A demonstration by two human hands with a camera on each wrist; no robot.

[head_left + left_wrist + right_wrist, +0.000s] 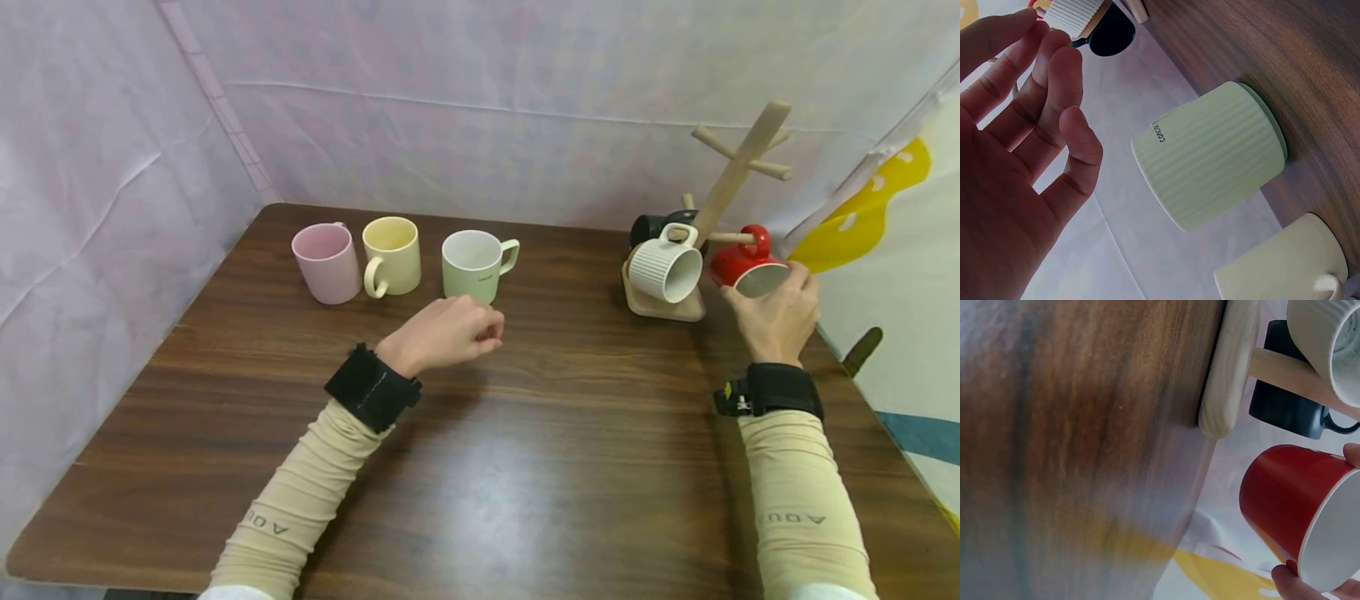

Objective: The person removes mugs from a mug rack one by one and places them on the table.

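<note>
My right hand point(780, 315) grips a red mug point(738, 258) by its rim, thumb on one side and fingers on the other. The mug's handle is up at a lower peg of the wooden mug tree point(723, 196), and its white inside faces me. In the right wrist view the red mug point(1291, 500) is tilted beside the stand's base. My left hand point(447, 333) holds nothing, its fingers loosely curled above the table in front of a light green mug point(471, 271). The left wrist view shows that green ribbed mug point(1213, 156) apart from the fingers.
A white ribbed mug point(660, 271) and a black mug point(647, 229) hang on the tree's lower pegs; its upper pegs are bare. A pink mug point(330, 271) and a yellow mug point(397, 258) stand left of the green one. White cloth point(487, 150) hangs behind the table.
</note>
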